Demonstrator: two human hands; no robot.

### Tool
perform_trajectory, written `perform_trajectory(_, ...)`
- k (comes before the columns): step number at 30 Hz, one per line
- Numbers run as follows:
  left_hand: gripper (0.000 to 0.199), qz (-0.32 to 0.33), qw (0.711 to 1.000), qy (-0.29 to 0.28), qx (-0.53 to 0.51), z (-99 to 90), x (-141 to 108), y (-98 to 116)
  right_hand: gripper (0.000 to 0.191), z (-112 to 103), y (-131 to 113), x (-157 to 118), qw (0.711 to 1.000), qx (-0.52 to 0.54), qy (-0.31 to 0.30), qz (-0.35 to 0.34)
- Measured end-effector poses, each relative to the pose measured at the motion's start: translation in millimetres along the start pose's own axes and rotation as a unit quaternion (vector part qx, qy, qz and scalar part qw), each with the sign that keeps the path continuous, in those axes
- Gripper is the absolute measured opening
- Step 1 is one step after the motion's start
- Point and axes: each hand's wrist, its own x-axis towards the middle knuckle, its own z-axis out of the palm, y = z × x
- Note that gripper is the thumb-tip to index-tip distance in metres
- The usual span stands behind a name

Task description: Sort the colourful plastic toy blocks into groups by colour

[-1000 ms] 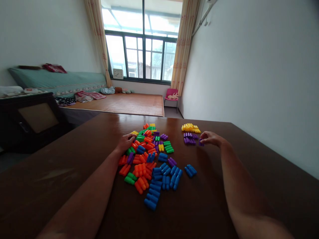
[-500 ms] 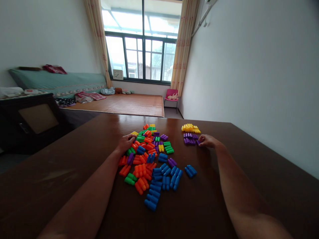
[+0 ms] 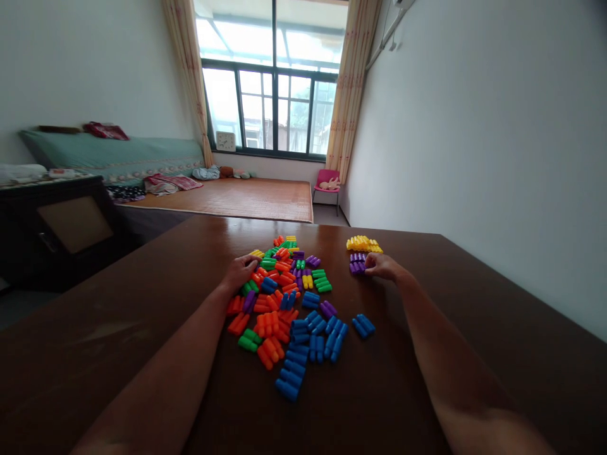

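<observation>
Many plastic toy blocks shaped like joined bullets lie in a loose heap on the brown table (image 3: pixel 389 392). At the heap's left edge rests my left hand (image 3: pixel 240 272), its fingers curled in against the orange blocks (image 3: pixel 258 275) and a yellow block (image 3: pixel 257 253); what its fingertips hold, if anything, is hidden. My right hand (image 3: pixel 383 266) is pinched closed at the right end of a group of purple blocks (image 3: pixel 356 263), on a purple block mostly covered by the fingers. Just behind that group sit stacked yellow blocks (image 3: pixel 363 244).
Blue blocks (image 3: pixel 291 373) spread toward the front of the heap, with one blue block (image 3: pixel 363 325) apart to the right. Green blocks (image 3: pixel 321 280) lie on the heap's right side. Beyond the table are a bed (image 3: pixel 256 196) and a pink chair (image 3: pixel 327 175).
My right hand has moved left with the purple block, closer against the purple group. My left hand and the heap have stayed in place.
</observation>
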Motion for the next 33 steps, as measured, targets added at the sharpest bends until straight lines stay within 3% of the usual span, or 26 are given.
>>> perform_trajectory(5,0.036,-0.002,1.0,-0.001,-0.016,0.4,-0.4,0.9,0.025,-4.3,-6.2,-2.9,1.0,-0.014,0.008,0.002)
perform_trajectory(8,0.038,-0.008,1.0,-0.004,-0.025,1.5,0.7,-2.0,0.022,-4.3,-25.9,-5.0,0.998,-0.036,0.036,-0.041)
perform_trajectory(11,0.039,-0.006,1.0,-0.003,-0.03,2.8,2.2,-6.2,0.021,9.1,-63.4,-9.5,0.988,-0.035,0.022,-0.151)
perform_trajectory(14,0.039,-0.001,1.0,-0.006,-0.031,3.2,2.9,-8.0,0.024,31.6,-104.9,-18.8,0.957,-0.044,-0.01,-0.287)
perform_trajectory(17,0.038,0.001,1.0,-0.008,-0.022,3.0,3.1,-8.4,0.026,49.8,-133.8,-31.1,0.933,-0.075,-0.036,-0.351)
perform_trajectory(22,0.039,0.014,1.0,-0.006,-0.02,4.2,4.7,-12.6,0.023,55.3,-148.4,-45.8,0.947,-0.083,-0.11,-0.291)
perform_trajectory(26,0.038,0.016,1.0,-0.01,-0.025,4.7,6.0,-15.8,0.03,57.1,-152.5,-48.8,0.941,-0.057,-0.172,-0.286)
perform_trajectory(31,0.037,0.016,1.0,-0.006,-0.013,4.7,7.6,-18.4,0.034,75.1,-160.7,-50.3,0.95,-0.069,-0.05,-0.3)
perform_trajectory(33,0.038,0.014,1.0,-0.011,-0.015,5.2,8.1,-19.8,0.042,79.0,-161.2,-50.8,0.943,-0.101,-0.044,-0.313)
